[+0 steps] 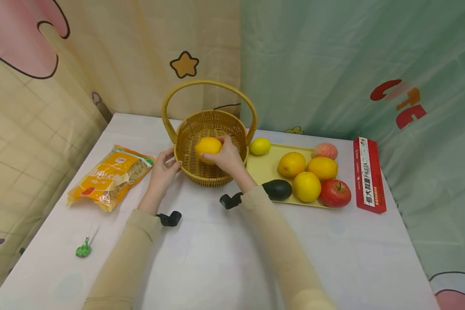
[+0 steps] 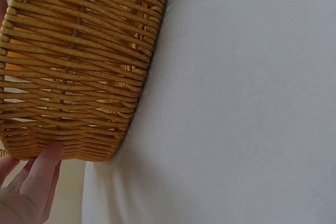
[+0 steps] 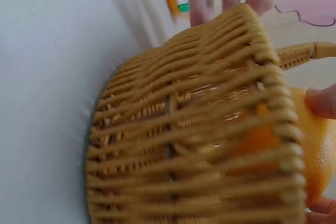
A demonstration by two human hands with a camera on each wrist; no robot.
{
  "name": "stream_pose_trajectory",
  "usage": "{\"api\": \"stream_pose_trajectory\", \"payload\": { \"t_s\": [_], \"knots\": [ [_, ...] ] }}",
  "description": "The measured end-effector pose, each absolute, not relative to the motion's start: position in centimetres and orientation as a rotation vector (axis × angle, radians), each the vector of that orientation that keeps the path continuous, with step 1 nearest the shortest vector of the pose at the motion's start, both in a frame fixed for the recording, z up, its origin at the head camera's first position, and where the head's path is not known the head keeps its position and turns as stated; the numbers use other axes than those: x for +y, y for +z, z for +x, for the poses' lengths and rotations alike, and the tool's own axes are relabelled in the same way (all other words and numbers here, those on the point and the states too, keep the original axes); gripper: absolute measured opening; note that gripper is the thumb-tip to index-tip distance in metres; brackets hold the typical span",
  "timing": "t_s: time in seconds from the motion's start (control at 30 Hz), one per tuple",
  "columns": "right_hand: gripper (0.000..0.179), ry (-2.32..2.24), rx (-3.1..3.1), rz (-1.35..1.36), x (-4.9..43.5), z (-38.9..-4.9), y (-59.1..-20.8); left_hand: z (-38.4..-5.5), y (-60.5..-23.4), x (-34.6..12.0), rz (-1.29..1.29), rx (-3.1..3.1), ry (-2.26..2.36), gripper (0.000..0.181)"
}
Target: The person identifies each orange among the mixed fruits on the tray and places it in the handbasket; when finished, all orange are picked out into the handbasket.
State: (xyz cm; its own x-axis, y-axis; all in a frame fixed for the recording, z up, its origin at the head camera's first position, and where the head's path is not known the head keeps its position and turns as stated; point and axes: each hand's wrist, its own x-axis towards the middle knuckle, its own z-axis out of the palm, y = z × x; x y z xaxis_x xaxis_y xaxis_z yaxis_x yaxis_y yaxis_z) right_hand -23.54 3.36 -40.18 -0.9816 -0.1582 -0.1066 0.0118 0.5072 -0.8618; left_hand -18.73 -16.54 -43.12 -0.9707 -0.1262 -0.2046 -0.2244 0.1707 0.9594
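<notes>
Right hand (image 1: 227, 158) grasps a yellow fruit (image 1: 207, 147) inside the woven basket (image 1: 211, 180); left hand (image 1: 163, 167) rests against its outer side, fingers unclenched. Smooth-looking skin might slip if the hold loosens; a careless bump could shove the lightly braced basket sideways.

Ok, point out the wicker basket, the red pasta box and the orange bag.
Wicker basket (image 2: 79, 66): left wrist view, woven outer wall.
Red pasta box (image 1: 368, 174): head view, middle of its printed top.
Orange bag (image 1: 110, 177): head view, its printed front.
</notes>
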Motion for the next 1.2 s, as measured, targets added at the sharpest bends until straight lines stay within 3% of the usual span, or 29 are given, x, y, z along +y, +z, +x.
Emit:
{"api": "stream_pose_trajectory", "payload": {
  "t_s": [0.63, 1.2],
  "knots": [
    [0.083, -1.451, 2.580, 0.057, -0.1, -24.6, -41.7, -18.5, -43.8, -15.8, -0.322, 2.351, 1.940, 0.060],
    [0.079, -1.252, 2.685, -0.107, -1.0, -24.6, -41.6, -18.5, -43.6, -16.4, -0.369, 2.348, 1.962, 0.060]
  ]
}}
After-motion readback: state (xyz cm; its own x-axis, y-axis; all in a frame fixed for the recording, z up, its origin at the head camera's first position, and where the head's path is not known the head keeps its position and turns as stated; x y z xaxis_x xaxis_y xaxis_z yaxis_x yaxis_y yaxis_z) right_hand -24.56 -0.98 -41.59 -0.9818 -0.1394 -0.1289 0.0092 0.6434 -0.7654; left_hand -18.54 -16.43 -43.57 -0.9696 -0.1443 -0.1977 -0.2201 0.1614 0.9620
